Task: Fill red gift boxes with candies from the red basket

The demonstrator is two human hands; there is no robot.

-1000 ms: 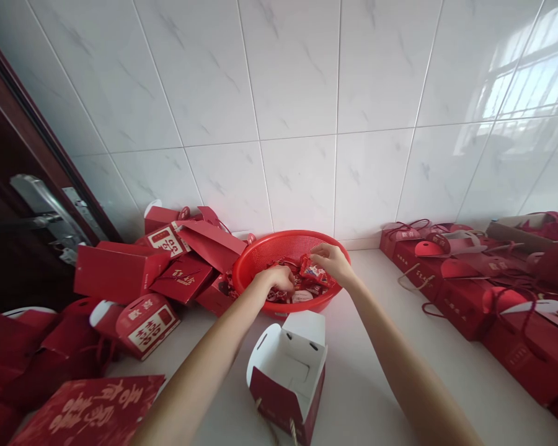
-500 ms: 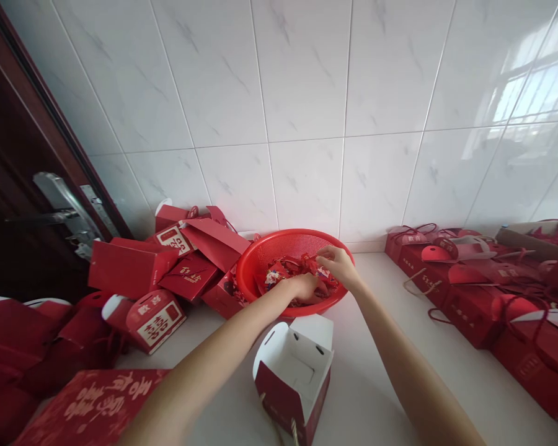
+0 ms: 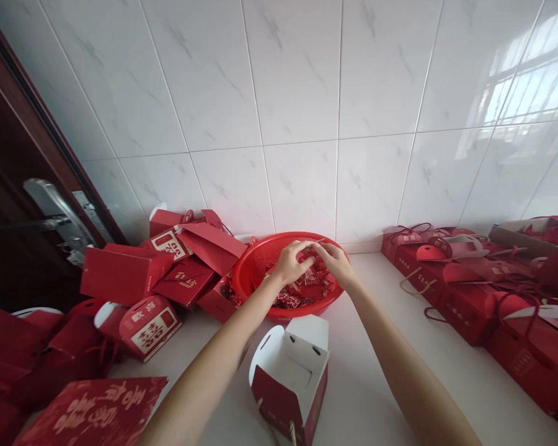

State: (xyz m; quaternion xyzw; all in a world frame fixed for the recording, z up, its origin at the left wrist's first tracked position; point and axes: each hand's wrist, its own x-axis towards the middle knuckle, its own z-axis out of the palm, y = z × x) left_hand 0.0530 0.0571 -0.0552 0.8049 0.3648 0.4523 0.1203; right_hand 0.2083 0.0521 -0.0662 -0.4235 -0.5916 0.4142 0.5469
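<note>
A round red plastic basket (image 3: 255, 257) holds many small red-wrapped candies (image 3: 314, 290). Over its middle, my left hand (image 3: 292, 263) is curled, thumb towards the right. My right hand (image 3: 335, 263) comes in from the other side with its fingertips pinched, meeting the left fingers. What lies between the fingers is too small and covered to make out. In front of the basket an open box (image 3: 291, 375), dark red outside and white inside, stands with its flaps up and a rope handle at the front; no contents show in it.
Loose red gift boxes (image 3: 125, 272) are heaped left of the basket, near a dark door (image 3: 9, 186). A flat red printed piece (image 3: 97, 412) lies at the front left. Rows of handled red boxes (image 3: 465, 303) line the right. A tiled wall (image 3: 302, 179) rises behind.
My left hand has lifted from the candies and moved up to meet my right hand. The patterned packets it was among are no longer seen there. The view has shifted slightly.
</note>
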